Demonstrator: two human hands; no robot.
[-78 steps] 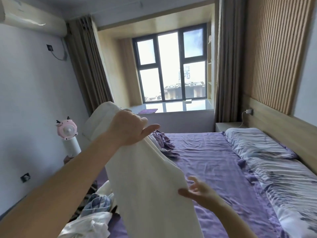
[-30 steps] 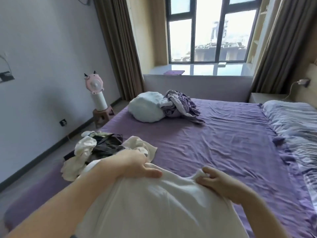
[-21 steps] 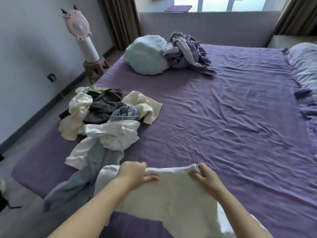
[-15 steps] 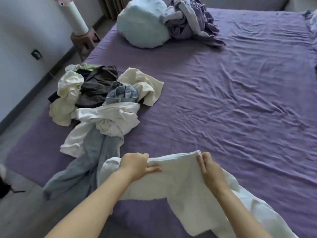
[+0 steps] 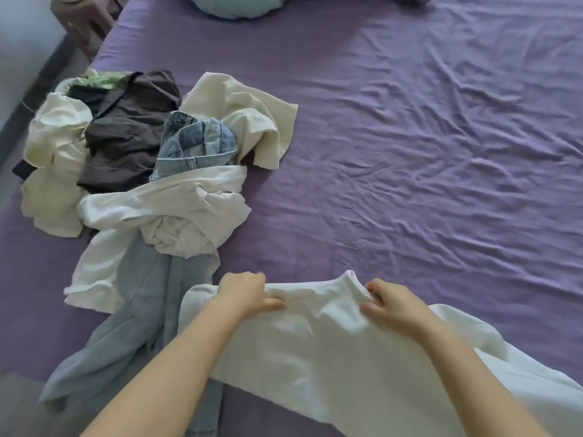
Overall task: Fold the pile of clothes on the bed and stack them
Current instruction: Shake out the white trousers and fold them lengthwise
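Operator body: two bare forearms and hands.
Left hand (image 5: 243, 294) and right hand (image 5: 392, 305): no sleeves, gloves, rings or wrist items visible on either.

The garment (image 5: 331, 351) lies on the bed (image 5: 426, 152) at its near edge, spread toward the right. The left hand (image 5: 244, 294) rests on its far left part; the right hand (image 5: 392, 305) sits at its far edge, to the right of the left hand. The pile of clothes (image 5: 151, 171) lies on the bed to the left, beyond the garment. Jeans (image 5: 138, 326) trail from the pile toward the near edge, just left of the garment. A cushion (image 5: 236, 6) lies at the far side of the bed.
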